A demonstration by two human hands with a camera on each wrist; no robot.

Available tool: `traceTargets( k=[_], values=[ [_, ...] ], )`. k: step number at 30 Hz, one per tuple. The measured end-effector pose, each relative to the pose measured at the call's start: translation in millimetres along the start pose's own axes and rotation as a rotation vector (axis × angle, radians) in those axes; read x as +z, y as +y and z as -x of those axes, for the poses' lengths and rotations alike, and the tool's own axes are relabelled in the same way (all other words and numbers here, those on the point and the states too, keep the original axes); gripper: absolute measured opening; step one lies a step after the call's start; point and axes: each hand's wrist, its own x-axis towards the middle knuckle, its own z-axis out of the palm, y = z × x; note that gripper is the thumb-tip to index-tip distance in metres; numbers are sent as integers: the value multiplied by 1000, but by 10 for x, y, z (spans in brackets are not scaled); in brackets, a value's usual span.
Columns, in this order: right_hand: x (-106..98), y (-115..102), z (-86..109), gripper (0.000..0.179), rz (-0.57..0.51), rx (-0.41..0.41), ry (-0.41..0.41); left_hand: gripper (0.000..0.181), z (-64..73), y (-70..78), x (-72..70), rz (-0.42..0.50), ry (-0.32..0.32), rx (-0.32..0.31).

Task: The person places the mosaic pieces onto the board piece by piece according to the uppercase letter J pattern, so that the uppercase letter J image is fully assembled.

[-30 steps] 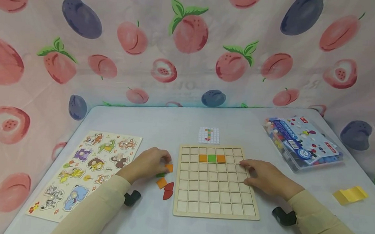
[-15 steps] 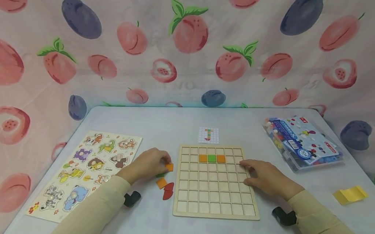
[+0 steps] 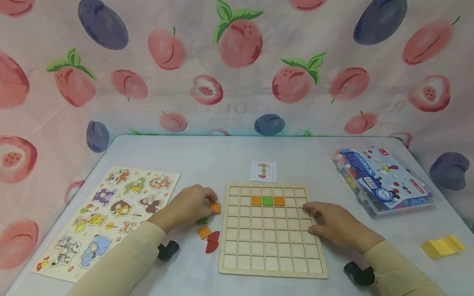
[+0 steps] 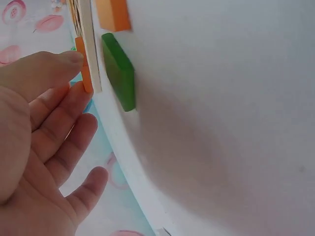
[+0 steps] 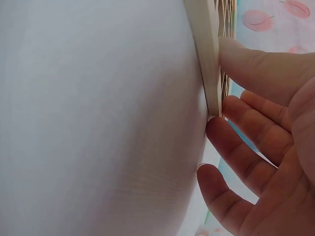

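My left hand (image 3: 190, 205) pinches an orange square tile (image 3: 216, 207) between thumb and fingertips, just left of the wooden grid board (image 3: 271, 249). Beneath that hand lies a green tile (image 4: 119, 73), partly hidden in the head view. Another orange tile (image 3: 204, 232) and two red curved-edged pieces (image 3: 213, 242) lie closer to me. On the board, a green square (image 3: 267, 200) sits between two orange squares (image 3: 256, 200) in one row. My right hand (image 3: 337, 224) rests at the board's right edge, thumb and fingertips touching it, fingers loosely bent.
Behind the board lies a small pattern card (image 3: 263, 171). An animal puzzle board (image 3: 132, 209) is at left, partly under my left forearm. At right are a clear plastic box (image 3: 385, 180) of colourful pieces and a folded yellow paper (image 3: 443, 247).
The left hand has shifted the pinched orange tile slightly away from me, so more of the green tile shows. The right hand and board stay where they were.
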Motion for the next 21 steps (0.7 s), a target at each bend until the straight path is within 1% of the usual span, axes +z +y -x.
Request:
traceTargets(
  k=[8,13,21],
  values=[
    [9,2,-5,61,-5,14,-8,24,-35,54,1,22,3,20],
    [10,-1,-9,61,-4,22,-9,24,-54,117,5,21,9,37],
    [1,-20,-10,61,-2,30,-17,26,-87,241,4,27,10,83]
  ],
)
